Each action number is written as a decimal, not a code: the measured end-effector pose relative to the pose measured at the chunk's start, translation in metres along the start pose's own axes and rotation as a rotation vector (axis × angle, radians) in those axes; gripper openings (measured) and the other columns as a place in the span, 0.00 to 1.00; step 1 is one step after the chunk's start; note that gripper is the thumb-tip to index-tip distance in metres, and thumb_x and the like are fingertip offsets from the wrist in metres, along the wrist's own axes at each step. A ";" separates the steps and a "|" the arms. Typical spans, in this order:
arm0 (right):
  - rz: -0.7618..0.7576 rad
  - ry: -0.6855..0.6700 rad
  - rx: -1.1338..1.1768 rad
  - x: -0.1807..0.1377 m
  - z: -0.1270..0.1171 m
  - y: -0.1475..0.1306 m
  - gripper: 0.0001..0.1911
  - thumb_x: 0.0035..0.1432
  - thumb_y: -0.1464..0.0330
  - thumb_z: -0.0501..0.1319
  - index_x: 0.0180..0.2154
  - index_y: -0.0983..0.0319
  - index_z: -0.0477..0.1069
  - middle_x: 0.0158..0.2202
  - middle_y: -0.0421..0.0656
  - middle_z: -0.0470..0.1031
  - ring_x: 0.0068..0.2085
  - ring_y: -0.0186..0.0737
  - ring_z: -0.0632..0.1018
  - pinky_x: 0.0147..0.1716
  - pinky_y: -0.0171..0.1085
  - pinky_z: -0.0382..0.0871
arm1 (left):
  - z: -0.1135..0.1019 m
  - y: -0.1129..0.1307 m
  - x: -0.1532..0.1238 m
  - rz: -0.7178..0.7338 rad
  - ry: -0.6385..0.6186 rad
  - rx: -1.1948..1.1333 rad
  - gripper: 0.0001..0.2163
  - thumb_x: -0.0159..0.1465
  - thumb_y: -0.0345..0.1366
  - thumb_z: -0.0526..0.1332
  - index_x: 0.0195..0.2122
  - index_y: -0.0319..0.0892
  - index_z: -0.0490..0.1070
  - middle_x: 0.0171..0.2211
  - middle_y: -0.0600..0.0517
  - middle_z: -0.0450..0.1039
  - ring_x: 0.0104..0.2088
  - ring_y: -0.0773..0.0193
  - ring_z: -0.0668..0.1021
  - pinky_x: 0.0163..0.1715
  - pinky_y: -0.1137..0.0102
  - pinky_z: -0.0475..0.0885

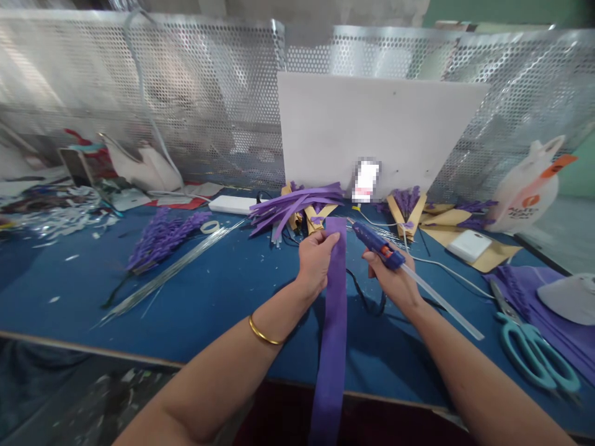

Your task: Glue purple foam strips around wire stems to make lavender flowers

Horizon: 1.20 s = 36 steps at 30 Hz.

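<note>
My left hand [315,260] is closed on the top end of a long purple paper strip [332,334], which hangs down past the table's front edge. My right hand [394,279] grips a blue glue gun [376,245] with an orange trigger; its nozzle points up and left, close to the strip's top. A clear glue stick [441,302] juts out of the gun's back toward the lower right. A gold bangle sits on my left wrist.
On the blue table [223,291] lie a heap of purple strips [292,207], purple flower sprigs [160,238], thin wires [171,272], tape roll [210,227], teal scissors [534,350], brown paper cones [406,214], and a white board [372,133] against the perforated metal screen.
</note>
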State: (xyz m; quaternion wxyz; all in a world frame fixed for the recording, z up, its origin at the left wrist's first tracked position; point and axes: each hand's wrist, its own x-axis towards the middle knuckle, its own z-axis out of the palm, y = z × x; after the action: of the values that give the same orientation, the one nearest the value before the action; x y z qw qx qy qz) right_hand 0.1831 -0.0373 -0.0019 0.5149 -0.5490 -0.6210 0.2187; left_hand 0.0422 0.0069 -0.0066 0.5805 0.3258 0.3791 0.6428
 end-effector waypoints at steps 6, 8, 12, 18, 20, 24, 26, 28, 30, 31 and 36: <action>-0.038 0.003 -0.059 0.000 0.000 0.004 0.17 0.52 0.54 0.62 0.30 0.61 0.69 0.17 0.34 0.63 0.20 0.31 0.64 0.21 0.32 0.58 | 0.000 -0.001 -0.002 0.001 -0.017 0.009 0.07 0.48 0.34 0.66 0.27 0.36 0.76 0.21 0.54 0.73 0.21 0.70 0.72 0.24 0.74 0.67; -0.035 0.003 -0.076 0.000 0.000 0.005 0.17 0.52 0.53 0.62 0.29 0.61 0.69 0.17 0.34 0.63 0.20 0.31 0.64 0.21 0.33 0.57 | 0.000 0.000 -0.002 0.000 -0.016 0.013 0.07 0.48 0.34 0.67 0.27 0.37 0.76 0.20 0.54 0.73 0.21 0.70 0.72 0.24 0.74 0.67; -0.036 0.003 -0.083 0.001 0.000 0.004 0.17 0.52 0.54 0.62 0.29 0.61 0.69 0.17 0.34 0.62 0.21 0.32 0.64 0.22 0.33 0.57 | 0.000 -0.001 -0.002 -0.001 -0.019 0.012 0.08 0.48 0.34 0.67 0.28 0.36 0.76 0.21 0.53 0.74 0.21 0.70 0.72 0.24 0.74 0.67; -0.027 -0.002 -0.103 0.001 0.000 0.005 0.16 0.52 0.54 0.62 0.30 0.61 0.68 0.18 0.34 0.62 0.21 0.31 0.64 0.22 0.32 0.57 | 0.000 -0.002 -0.002 0.010 -0.023 0.024 0.08 0.48 0.35 0.67 0.28 0.36 0.76 0.21 0.53 0.73 0.21 0.70 0.71 0.24 0.74 0.67; -0.025 0.000 -0.105 0.001 -0.001 0.005 0.16 0.52 0.54 0.62 0.29 0.60 0.67 0.18 0.34 0.62 0.21 0.31 0.64 0.23 0.32 0.58 | 0.000 -0.002 -0.002 0.010 -0.018 0.026 0.08 0.48 0.35 0.67 0.28 0.36 0.76 0.21 0.53 0.73 0.21 0.71 0.71 0.23 0.75 0.67; -0.015 0.006 -0.107 0.001 -0.002 0.005 0.17 0.51 0.54 0.62 0.25 0.60 0.64 0.18 0.34 0.62 0.21 0.31 0.64 0.23 0.33 0.58 | 0.000 -0.002 -0.002 0.012 -0.026 0.021 0.08 0.48 0.35 0.67 0.28 0.36 0.76 0.21 0.54 0.74 0.21 0.71 0.71 0.23 0.75 0.66; -0.016 0.007 -0.103 0.001 -0.002 0.005 0.17 0.51 0.54 0.62 0.25 0.60 0.64 0.18 0.34 0.62 0.21 0.31 0.64 0.23 0.33 0.58 | 0.000 -0.002 -0.002 0.016 -0.031 0.021 0.08 0.48 0.35 0.67 0.29 0.36 0.76 0.21 0.54 0.74 0.21 0.71 0.71 0.23 0.75 0.66; -0.021 0.007 -0.100 0.002 -0.002 0.005 0.17 0.51 0.54 0.62 0.25 0.60 0.64 0.18 0.34 0.62 0.21 0.32 0.63 0.23 0.33 0.58 | 0.000 -0.002 -0.002 0.016 -0.031 0.017 0.08 0.48 0.35 0.67 0.28 0.36 0.76 0.21 0.54 0.73 0.20 0.71 0.71 0.23 0.75 0.66; -0.024 0.012 -0.101 0.003 -0.002 0.006 0.17 0.51 0.53 0.63 0.25 0.60 0.64 0.17 0.34 0.62 0.21 0.32 0.63 0.23 0.33 0.58 | 0.000 -0.002 -0.003 0.011 -0.029 0.015 0.08 0.48 0.35 0.67 0.28 0.37 0.76 0.21 0.54 0.73 0.20 0.71 0.71 0.23 0.75 0.66; -0.024 0.014 -0.105 0.003 -0.002 0.006 0.17 0.51 0.53 0.63 0.25 0.60 0.64 0.17 0.34 0.61 0.21 0.32 0.63 0.23 0.33 0.58 | 0.000 -0.001 -0.003 0.008 -0.027 0.015 0.08 0.47 0.35 0.67 0.28 0.37 0.76 0.21 0.54 0.74 0.20 0.71 0.71 0.23 0.75 0.66; -0.019 0.017 -0.120 0.003 -0.003 0.006 0.18 0.50 0.53 0.63 0.25 0.60 0.64 0.17 0.34 0.61 0.21 0.32 0.62 0.23 0.33 0.58 | 0.000 -0.001 -0.003 -0.008 -0.031 0.015 0.09 0.47 0.35 0.67 0.29 0.37 0.76 0.22 0.53 0.74 0.21 0.70 0.72 0.24 0.75 0.67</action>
State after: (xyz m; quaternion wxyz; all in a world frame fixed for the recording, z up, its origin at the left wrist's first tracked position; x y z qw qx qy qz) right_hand 0.1889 -0.0332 -0.0049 0.4883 -0.5747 -0.6340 0.1715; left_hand 0.0433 0.0039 -0.0075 0.5866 0.3385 0.3761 0.6323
